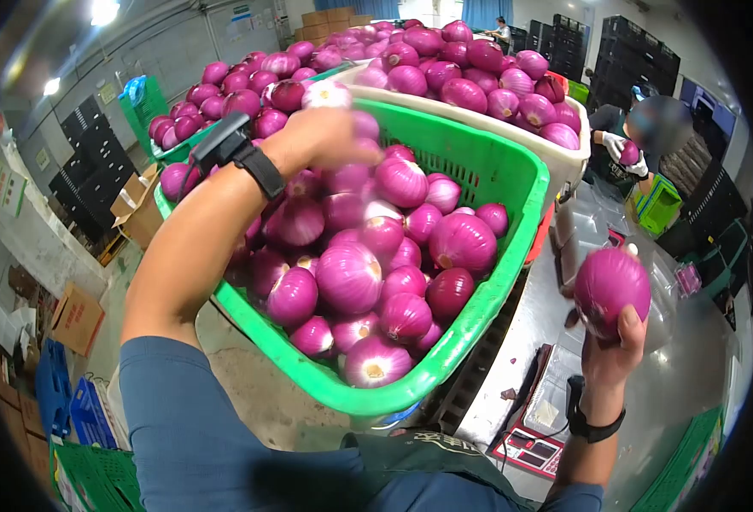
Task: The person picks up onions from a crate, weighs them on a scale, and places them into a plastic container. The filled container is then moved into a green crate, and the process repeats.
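Largest of all, a green basket (pixel 368 399) across the middle of the view, tilted toward the camera, near corner beside a metal table (pixel 684 375) on the right. Heaped inside it, a pile of red onions (pixel 351 277), skins glossy and purple, some pale at the root end. Just behind, touching the basket's far rim, a white crate (pixel 556 158) mounded high with more onions (pixel 479 60). Stretched out over the pile, the left forearm, with the left hand (pixel 329 136) down among the onions at the basket's far side; blurred, fingers curled over the top layer, impossible to tell whether closed on 1 or merely resting there. Raised over the table, well apart from the basket, the right hand (pixel 611 354), palm up, fingers wrapped from below around 1 single onion (pixel 611 286) and gripping it firmly. At the upper right, beyond the crate, a co-worker's gloved hand (pixel 624 152) with another onion. Smallest, a black watch (pixel 231 145) strapped on the left wrist and a black wristband (pixel 594 424) on the right.
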`<state>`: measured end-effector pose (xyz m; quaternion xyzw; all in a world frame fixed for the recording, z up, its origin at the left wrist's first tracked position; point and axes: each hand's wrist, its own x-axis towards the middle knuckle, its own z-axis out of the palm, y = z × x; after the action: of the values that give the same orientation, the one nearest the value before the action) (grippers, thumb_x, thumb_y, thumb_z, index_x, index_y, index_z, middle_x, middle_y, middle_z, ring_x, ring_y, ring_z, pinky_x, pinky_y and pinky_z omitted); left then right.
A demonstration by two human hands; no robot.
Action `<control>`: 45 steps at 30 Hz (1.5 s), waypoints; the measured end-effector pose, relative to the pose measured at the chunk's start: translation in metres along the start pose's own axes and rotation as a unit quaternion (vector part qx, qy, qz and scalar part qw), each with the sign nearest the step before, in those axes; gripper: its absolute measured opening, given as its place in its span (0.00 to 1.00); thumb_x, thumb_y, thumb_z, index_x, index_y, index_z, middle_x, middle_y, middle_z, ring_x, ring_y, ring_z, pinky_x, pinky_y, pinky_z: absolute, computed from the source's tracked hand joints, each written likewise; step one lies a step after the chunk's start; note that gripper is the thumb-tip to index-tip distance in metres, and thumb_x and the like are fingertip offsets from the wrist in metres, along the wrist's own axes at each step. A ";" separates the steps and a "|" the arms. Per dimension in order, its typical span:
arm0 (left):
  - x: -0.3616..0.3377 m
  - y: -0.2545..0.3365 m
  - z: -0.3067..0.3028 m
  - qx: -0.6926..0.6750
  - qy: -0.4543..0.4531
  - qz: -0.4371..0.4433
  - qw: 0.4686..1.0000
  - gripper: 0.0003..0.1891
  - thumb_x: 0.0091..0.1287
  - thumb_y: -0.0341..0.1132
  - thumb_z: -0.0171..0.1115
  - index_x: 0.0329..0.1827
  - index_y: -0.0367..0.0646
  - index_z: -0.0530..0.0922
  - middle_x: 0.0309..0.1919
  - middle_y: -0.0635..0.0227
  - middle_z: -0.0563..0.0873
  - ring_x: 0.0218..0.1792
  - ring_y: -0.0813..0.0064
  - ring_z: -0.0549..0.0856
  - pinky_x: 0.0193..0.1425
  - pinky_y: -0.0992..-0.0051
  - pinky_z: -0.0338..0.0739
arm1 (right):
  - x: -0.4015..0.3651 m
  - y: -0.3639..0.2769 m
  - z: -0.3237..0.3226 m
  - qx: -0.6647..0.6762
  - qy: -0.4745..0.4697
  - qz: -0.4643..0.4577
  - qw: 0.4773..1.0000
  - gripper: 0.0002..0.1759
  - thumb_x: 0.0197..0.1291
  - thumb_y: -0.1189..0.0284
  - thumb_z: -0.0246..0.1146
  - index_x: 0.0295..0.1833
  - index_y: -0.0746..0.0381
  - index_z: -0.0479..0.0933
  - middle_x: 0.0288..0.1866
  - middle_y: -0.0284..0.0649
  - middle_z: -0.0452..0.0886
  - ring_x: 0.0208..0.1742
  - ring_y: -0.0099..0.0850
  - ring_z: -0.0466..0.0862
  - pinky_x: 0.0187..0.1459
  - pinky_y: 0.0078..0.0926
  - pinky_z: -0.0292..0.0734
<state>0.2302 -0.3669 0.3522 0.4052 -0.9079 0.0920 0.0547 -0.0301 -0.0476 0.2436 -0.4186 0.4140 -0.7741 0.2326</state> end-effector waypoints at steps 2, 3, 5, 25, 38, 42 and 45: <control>0.011 -0.022 0.035 0.041 -0.094 -0.025 0.994 0.44 0.57 0.70 0.71 0.56 0.32 0.84 0.47 0.41 0.89 0.52 0.46 0.89 0.58 0.54 0.83 | -0.019 0.008 -0.030 0.010 0.022 0.025 0.999 0.46 0.62 0.45 0.61 0.74 0.69 0.65 0.58 0.54 0.82 0.43 0.42 0.90 0.28 0.30 0.84; 0.012 -0.025 0.043 0.055 -0.125 -0.010 0.991 0.46 0.56 0.69 0.72 0.59 0.31 0.82 0.49 0.39 0.88 0.53 0.45 0.88 0.59 0.54 0.82 | -0.027 0.013 -0.044 0.015 0.033 0.040 0.999 0.44 0.66 0.42 0.57 0.73 0.69 0.68 0.58 0.54 0.83 0.42 0.41 0.90 0.26 0.28 0.82; 0.012 -0.025 0.052 0.026 -0.100 -0.011 0.995 0.48 0.55 0.69 0.73 0.62 0.29 0.79 0.52 0.38 0.87 0.55 0.43 0.87 0.60 0.55 0.82 | -0.045 0.019 -0.073 0.042 0.059 0.072 0.995 0.43 0.68 0.40 0.54 0.70 0.68 0.70 0.58 0.53 0.85 0.40 0.41 0.90 0.25 0.27 0.82; -0.233 0.084 -0.067 -0.879 0.102 0.258 0.388 0.28 0.70 0.29 0.62 0.73 0.39 0.67 0.59 0.54 0.81 0.51 0.62 0.85 0.57 0.68 0.86 | -0.162 0.029 -0.239 -0.288 0.156 0.121 0.937 0.56 0.39 0.73 0.81 0.78 0.62 0.63 0.70 0.44 0.75 0.69 0.36 0.78 0.70 0.33 0.74; -0.200 0.436 0.158 -0.634 -0.022 0.006 0.773 0.42 0.43 0.43 0.89 0.62 0.40 0.77 0.53 0.63 0.83 0.57 0.67 0.82 0.63 0.67 0.81 | -0.168 0.052 -0.324 -0.516 -0.048 -0.004 0.855 0.50 0.36 0.67 0.80 0.70 0.65 0.68 0.64 0.53 0.77 0.65 0.52 0.78 0.68 0.46 0.73; -0.171 0.467 0.213 -0.456 0.026 0.139 0.879 0.37 0.44 0.40 0.87 0.58 0.40 0.81 0.49 0.62 0.83 0.54 0.64 0.82 0.64 0.66 0.77 | -0.161 0.059 -0.316 -0.495 -0.090 0.020 0.864 0.47 0.37 0.64 0.80 0.67 0.64 0.71 0.62 0.51 0.80 0.63 0.51 0.79 0.67 0.45 0.73; -0.161 0.478 0.240 -0.433 0.021 0.176 0.884 0.35 0.44 0.43 0.87 0.56 0.41 0.82 0.48 0.60 0.83 0.58 0.54 0.77 0.66 0.59 0.73 | -0.158 0.064 -0.312 -0.529 -0.121 0.027 0.839 0.46 0.37 0.64 0.80 0.66 0.63 0.73 0.61 0.49 0.81 0.62 0.50 0.80 0.66 0.44 0.73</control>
<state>-0.0251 0.0125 0.0309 0.1723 -0.9126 -0.2932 0.2269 -0.2059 0.1676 0.0223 -0.5568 0.7404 -0.3740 0.0443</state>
